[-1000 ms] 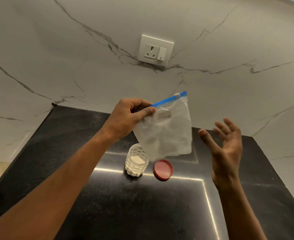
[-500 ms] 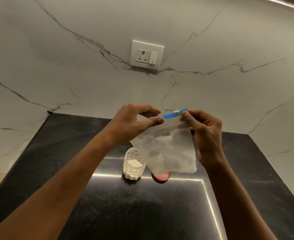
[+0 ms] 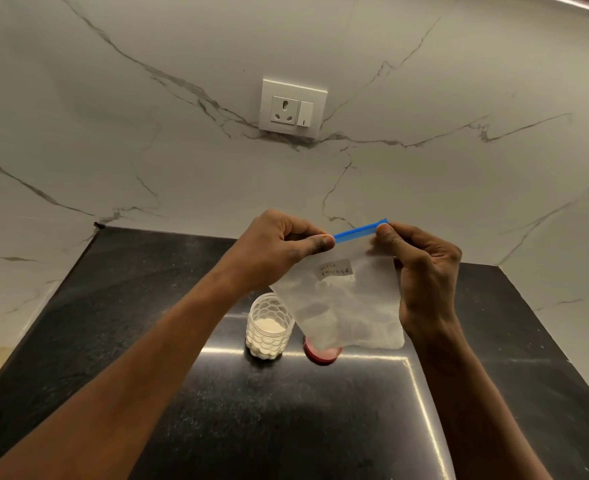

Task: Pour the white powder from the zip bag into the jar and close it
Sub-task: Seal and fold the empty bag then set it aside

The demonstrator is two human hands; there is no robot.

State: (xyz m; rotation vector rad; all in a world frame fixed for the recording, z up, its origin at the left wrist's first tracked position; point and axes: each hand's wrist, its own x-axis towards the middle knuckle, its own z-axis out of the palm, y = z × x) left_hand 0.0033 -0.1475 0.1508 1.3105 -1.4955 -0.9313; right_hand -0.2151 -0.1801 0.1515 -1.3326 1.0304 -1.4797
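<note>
Red lid (image 3: 323, 355) mostly hidden behind the lower edge of the zip bag (image 3: 341, 306), only its near rim shows. Bag film is cloudy, so how much powder is left inside is hard to make out. Paper label (image 3: 334, 269) on the bag has handwriting, reads roughly "MILK POWDER", smudgy. Both forearms cut off by the bottom frame edge; counter (image 3: 286, 427) cut off at 6 o'clock too. Whether the blue zip strip (image 3: 359, 231) is sealed or parted cannot be told. Counts: one zip bag, one jar (image 3: 269, 332), one lid, one label, one wall socket (image 3: 293, 109) with one switch, two hands. Left hand (image 3: 279, 247) curled, thumb and forefinger pinching the bag's top corner at the 9 o'clock end of the strip. Right hand (image 3: 422, 271) curled, thumb and fingers pinching the 3 o'clock end, palm running down the bag's right edge. Hands apart, strip stretched between them. Bag hangs in the air above the counter, upright, slightly tilted, off the surface. Jar stands uncapped on the black counter at 7 o'clock of the bag, white powder (image 3: 268, 326) partway up inside. Lid lies flat on the counter at 3 o'clock of the jar, just beside it, not touching. Socket on the marble wall (image 3: 113, 150) at 12 o'clock.
</note>
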